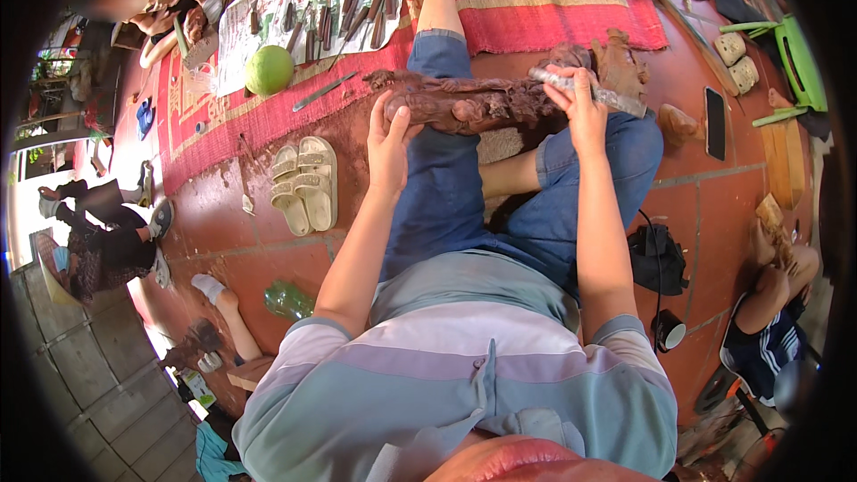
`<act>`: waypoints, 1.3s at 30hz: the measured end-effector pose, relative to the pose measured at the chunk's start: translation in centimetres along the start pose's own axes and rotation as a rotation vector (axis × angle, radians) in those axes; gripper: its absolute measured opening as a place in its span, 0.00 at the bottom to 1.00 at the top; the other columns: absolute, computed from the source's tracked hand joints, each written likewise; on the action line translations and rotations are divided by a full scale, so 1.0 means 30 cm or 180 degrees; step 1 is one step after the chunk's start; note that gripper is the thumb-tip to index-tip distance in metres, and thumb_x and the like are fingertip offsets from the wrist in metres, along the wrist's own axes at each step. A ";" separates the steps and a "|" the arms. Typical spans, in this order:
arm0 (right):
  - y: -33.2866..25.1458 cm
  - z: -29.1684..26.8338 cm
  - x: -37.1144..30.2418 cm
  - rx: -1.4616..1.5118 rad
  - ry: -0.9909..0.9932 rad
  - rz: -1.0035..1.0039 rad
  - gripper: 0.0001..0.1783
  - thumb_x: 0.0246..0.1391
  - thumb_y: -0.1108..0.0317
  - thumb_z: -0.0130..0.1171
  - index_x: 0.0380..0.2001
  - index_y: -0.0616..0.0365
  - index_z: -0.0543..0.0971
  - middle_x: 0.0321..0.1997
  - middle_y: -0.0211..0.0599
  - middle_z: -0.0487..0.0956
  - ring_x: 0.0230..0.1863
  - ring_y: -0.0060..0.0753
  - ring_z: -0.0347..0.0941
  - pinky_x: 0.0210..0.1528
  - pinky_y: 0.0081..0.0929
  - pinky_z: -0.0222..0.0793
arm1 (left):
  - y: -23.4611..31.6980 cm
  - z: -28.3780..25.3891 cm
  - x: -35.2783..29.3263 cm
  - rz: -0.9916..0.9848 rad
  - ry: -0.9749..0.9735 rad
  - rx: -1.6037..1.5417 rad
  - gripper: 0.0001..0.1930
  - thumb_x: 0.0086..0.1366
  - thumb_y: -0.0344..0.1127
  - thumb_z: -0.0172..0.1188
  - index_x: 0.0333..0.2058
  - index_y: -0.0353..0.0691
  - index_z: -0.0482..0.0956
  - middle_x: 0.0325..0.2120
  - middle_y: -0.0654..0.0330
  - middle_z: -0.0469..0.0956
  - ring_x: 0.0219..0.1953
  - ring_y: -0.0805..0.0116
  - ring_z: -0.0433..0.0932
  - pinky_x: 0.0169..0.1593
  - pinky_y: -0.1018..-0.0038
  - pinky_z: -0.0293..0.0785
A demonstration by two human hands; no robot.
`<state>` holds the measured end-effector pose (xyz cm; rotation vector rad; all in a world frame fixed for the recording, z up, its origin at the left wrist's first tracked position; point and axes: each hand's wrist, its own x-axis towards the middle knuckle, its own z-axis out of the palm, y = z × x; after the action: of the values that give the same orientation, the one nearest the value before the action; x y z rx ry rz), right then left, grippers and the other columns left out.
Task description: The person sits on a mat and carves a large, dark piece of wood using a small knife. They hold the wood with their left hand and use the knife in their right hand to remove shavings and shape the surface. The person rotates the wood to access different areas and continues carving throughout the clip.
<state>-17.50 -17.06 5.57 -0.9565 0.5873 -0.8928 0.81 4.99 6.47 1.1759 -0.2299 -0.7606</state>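
Fingers of the left hand (390, 145) curl around the dark carved wooden piece (469, 110) near its left end; the head view shows it over the jeans (433, 187). Those of the right hand (586, 120) close on a pale strip (623, 103) by its right part, contact unclear. Surface work seems in hand; the next move likely calls for a firm left hold and light strokes.
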 end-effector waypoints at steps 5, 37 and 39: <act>0.083 0.171 -0.098 0.0471 -0.0563 0.0444 0.18 0.62 0.55 0.44 0.31 0.62 0.68 0.37 0.53 0.76 0.40 0.40 0.76 0.38 0.33 0.79 | -0.028 -0.002 -0.085 -0.0117 0.0105 -0.0233 0.20 0.68 0.41 0.43 0.56 0.43 0.60 0.47 0.59 0.70 0.46 0.68 0.72 0.46 0.69 0.71; 0.108 0.452 -0.200 -0.1141 -0.1397 0.0989 0.08 0.51 0.74 0.60 0.34 0.59 0.72 0.28 0.26 0.73 0.30 0.15 0.69 0.30 0.12 0.64 | -0.140 -0.047 -0.112 0.0121 -0.0251 -0.0553 0.25 0.68 0.52 0.38 0.56 0.41 0.60 0.48 0.60 0.70 0.46 0.68 0.70 0.44 0.72 0.67; 0.116 0.439 -0.182 -0.0663 -0.1178 0.1272 0.08 0.50 0.74 0.60 0.33 0.59 0.72 0.28 0.26 0.73 0.30 0.15 0.69 0.29 0.11 0.63 | -0.132 -0.041 -0.120 0.0062 -0.0150 -0.0508 0.25 0.68 0.52 0.39 0.56 0.41 0.60 0.47 0.60 0.70 0.46 0.68 0.71 0.44 0.72 0.67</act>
<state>-8.94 -5.62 8.96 -1.1102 0.5320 -0.2905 -2.82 7.54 3.23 1.0046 -0.2153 -0.7759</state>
